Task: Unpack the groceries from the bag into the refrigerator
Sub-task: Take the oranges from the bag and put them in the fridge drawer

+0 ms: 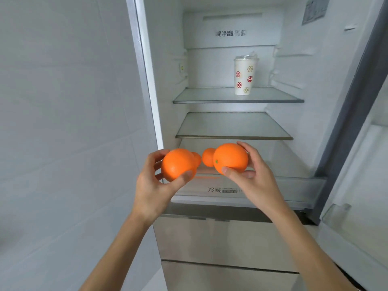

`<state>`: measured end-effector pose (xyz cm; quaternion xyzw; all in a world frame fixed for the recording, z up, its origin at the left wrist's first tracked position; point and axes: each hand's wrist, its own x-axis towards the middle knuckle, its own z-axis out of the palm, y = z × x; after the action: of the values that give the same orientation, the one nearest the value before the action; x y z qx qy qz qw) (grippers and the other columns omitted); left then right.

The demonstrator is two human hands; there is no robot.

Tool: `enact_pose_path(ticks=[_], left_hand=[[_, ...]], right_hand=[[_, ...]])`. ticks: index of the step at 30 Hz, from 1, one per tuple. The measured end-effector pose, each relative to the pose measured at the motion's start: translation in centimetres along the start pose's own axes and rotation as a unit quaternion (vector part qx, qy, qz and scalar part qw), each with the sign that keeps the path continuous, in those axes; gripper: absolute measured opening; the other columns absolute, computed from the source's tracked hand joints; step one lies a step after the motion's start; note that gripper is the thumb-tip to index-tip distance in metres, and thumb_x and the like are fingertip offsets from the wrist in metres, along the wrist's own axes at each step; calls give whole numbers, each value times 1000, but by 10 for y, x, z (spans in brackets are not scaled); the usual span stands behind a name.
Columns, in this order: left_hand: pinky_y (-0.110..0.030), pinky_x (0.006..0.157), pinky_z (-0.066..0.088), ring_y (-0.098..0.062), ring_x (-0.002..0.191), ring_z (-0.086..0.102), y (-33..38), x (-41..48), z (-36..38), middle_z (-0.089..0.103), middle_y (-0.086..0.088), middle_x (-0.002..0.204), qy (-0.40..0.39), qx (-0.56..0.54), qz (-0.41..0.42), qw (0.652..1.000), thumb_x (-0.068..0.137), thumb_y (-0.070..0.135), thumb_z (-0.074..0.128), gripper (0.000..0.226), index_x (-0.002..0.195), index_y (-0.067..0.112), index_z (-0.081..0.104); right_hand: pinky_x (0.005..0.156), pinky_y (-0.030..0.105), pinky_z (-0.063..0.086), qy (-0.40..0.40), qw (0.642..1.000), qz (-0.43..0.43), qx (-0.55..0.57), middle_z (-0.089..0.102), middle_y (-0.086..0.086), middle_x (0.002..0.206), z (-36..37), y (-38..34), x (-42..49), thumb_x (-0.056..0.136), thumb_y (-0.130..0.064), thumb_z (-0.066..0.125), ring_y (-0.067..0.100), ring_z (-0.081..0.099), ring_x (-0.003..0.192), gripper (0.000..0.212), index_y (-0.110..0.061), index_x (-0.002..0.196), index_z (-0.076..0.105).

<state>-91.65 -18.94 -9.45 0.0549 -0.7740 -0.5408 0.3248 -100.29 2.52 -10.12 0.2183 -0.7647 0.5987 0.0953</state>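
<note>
I stand in front of the open refrigerator (231, 32). My left hand (153, 185) grips an orange (177, 163) just in front of the lowest shelf. My right hand (254, 177) holds a second orange (230, 157) beside it, green stem mark facing me. Two more oranges lie behind on the lowest shelf (279, 164): one (207, 157) shows between my hands, the other (197, 158) is mostly hidden behind the left-hand orange. The grocery bag is not in view.
A white paper cup (244, 75) with red and gold patterns and a clear lid stands on the top glass shelf (210, 97). The middle shelf (233, 127) is bare. The open door (361, 164) is at the right, steel drawers (210, 244) below, a tiled wall (63, 122) at the left.
</note>
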Motion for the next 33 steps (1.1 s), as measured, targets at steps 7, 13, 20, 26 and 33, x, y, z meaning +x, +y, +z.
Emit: enact_pose_path(ticks=[7, 13, 20, 26, 33], left_hand=[[-26, 87, 50, -11, 101, 58, -19, 65, 35, 50, 6, 119, -85, 175, 50, 979, 57, 49, 78, 80, 131, 30, 54], [-19, 81, 39, -11, 99, 54, -39, 136, 53, 55, 10, 112, -268, 315, 59, 908, 61, 34, 85, 71, 126, 24, 58], [-29, 72, 46, -22, 91, 53, -95, 192, 87, 44, 0, 106, -429, 454, 28, 781, 62, 40, 84, 71, 126, 30, 57], [-38, 85, 54, -28, 105, 60, -114, 208, 97, 59, -5, 113, -446, 446, 63, 774, 63, 28, 86, 58, 114, 17, 61], [-33, 78, 51, -26, 102, 60, -118, 212, 97, 60, -4, 116, -447, 440, 71, 775, 68, 28, 83, 61, 122, 19, 57]], right_hand=[[73, 22, 45, 1, 996, 64, -59, 53, -9, 117, -18, 25, 57, 70, -31, 84, 13, 61, 101, 68, -37, 125, 44], [85, 29, 50, -177, 942, 89, -271, 57, -7, 113, -13, 22, 126, 63, -48, 84, 13, 59, 101, 68, -38, 122, 51], [79, 28, 56, -360, 821, 205, -393, 71, 4, 103, 34, 48, 191, 76, -41, 75, 19, 77, 82, 56, -11, 120, 56], [89, 38, 58, -401, 820, 253, -319, 50, 9, 130, 58, 83, 201, 88, -15, 72, 26, 62, 113, 69, -8, 146, 36], [95, 44, 55, -420, 781, 185, -423, 57, 12, 132, 59, 94, 201, 86, -37, 73, 29, 62, 114, 71, -12, 142, 37]])
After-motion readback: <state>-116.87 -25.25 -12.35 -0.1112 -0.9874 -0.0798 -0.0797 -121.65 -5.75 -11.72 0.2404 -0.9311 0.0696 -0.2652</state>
